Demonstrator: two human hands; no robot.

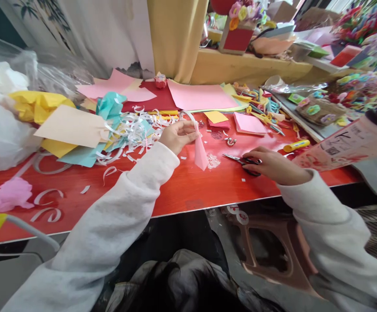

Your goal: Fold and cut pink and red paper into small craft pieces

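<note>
My left hand pinches the narrow top of a pink folded paper cone between thumb and fingers. The cone hangs with its wide end down, over the red table. A white strip curls at its pinched tip. Low over the table on the right, my right hand has its fingers on the black handles of a pair of scissors. Their blades point left, toward the cone. Between cone and scissors lies a small heap of pale scraps.
White paper shreds pile up left of my hand. Behind are square pink sheets, a yellow square and a large pink sheet. A metal clasp-like piece and a yellow tube lie right. A printed pink bag juts in.
</note>
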